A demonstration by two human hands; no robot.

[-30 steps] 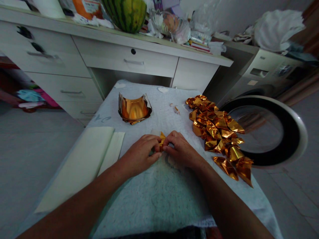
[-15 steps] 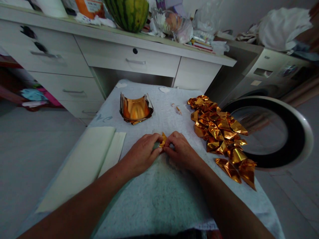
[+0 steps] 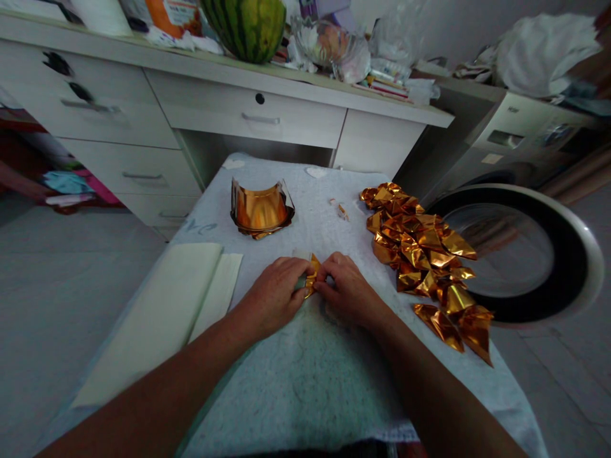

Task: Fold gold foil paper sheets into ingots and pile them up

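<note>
Between my two hands is a small piece of gold foil paper (image 3: 312,275), near the middle of the cloth-covered table. My left hand (image 3: 280,289) pinches its left side between thumb and fingers. The fingertips of my right hand (image 3: 340,280) are pressed together on its right side. Beyond my hands stands a curved stack of gold foil sheets (image 3: 260,208). To the right lies a pile of folded gold foil pieces (image 3: 420,245). My fingers hide part of the small piece.
Pale folded paper (image 3: 157,312) lies at the table's left side. Small scraps (image 3: 342,212) rest beyond my hands. A white desk (image 3: 214,105) with a watermelon (image 3: 248,28) stands behind. An open washing machine door (image 3: 573,254) is close to the table's right edge.
My left fingers have shifted slightly on the small foil piece, and more of its gold surface shows between my hands. The stack and the pile look the same.
</note>
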